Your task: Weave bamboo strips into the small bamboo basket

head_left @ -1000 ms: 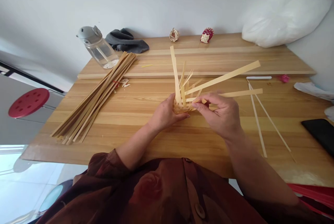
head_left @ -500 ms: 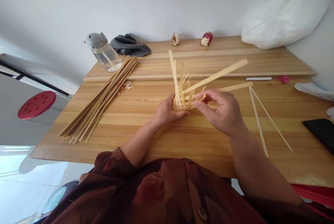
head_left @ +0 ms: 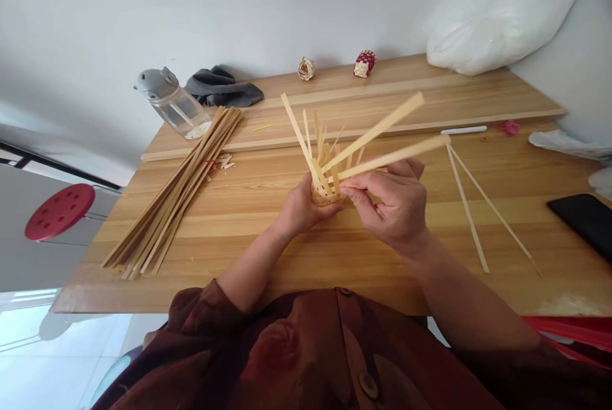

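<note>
My left hand (head_left: 302, 207) is closed around the near left side of a small woven basket (head_left: 321, 194) made of pale flat strips. Long loose strips (head_left: 382, 126) stick up and out from its rim, two of them slanting to the right past my right hand. With thumb and forefinger pinched, my right hand (head_left: 394, 201) grips the end of a strip at the basket's right side; its fingers cover most of that strip. The basket's underside is hidden in my left palm.
A bundle of flat strips (head_left: 176, 190) lies at the left near a water bottle (head_left: 174, 104) and a dark cloth (head_left: 224, 88). Two woven balls or pieces, one red and white (head_left: 364, 64), stand at the back. Thin strips (head_left: 468, 209), a white pen (head_left: 463, 130) and a black phone (head_left: 583, 222) lie right.
My right hand has drawn in closer to the basket's right side, its pinch now at the weave. The long strips have shifted and splayed. The view has moved slightly.
</note>
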The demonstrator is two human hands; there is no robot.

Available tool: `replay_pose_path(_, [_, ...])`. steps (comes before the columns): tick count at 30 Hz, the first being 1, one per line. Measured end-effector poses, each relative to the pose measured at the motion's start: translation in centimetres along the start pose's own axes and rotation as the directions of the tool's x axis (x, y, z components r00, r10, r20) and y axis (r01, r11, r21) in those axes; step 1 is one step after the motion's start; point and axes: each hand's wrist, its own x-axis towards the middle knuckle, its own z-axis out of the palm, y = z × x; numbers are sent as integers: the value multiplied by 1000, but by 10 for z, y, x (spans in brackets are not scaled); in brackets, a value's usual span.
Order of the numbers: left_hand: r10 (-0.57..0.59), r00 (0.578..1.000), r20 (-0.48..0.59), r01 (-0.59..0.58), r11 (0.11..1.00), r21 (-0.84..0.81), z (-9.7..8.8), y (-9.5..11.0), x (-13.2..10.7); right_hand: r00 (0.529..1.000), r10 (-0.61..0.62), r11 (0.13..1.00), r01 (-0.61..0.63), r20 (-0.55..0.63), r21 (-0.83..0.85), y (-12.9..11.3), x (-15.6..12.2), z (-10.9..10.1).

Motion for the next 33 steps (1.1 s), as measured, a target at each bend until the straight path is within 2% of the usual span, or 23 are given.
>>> replay_pose_path(2, [-38,999,21,41,991,-124,-3,1,2,999,29,1000,-29,-38,2,2,2,-2])
replay_pose_path(4, [-22,999,37,31,966,-255,-6,0,5,995,56,998,-54,-80,28,5,4,-5])
replay_pose_path(7, [12,999,53,11,912,-411,-8,-2,8,975,56,997,-44,-216,59,9,6,-9])
replay_pose_path(10, [-47,993,111,99,844,-528,-7,-3,7,940,128,989,-97,-317,114,12,4,-9])
replay_pose_path(11, [-74,989,127,133,820,-556,-7,-3,7,937,175,980,-136,-302,146,13,3,-7])
replay_pose_path(14, [-148,975,166,217,791,-572,-7,-2,5,954,263,951,-230,-146,209,12,1,-3])
replay_pose_path(19, [-170,971,168,238,758,-608,-6,2,3,962,266,937,-274,66,218,8,-1,5])
replay_pose_path(22, [-147,976,158,215,727,-652,-5,4,4,968,224,945,-243,109,218,6,-2,8])
replay_pose_path(25, [-125,980,155,197,737,-647,-5,3,3,977,187,952,-206,105,225,6,-3,9])
replay_pose_path(30, [-48,985,163,124,858,-499,-8,-2,3,971,193,947,-222,141,231,9,-5,11])
replay_pose_path(33, [3,989,150,65,892,-448,-7,-3,4,962,224,942,-255,156,220,9,-8,13])
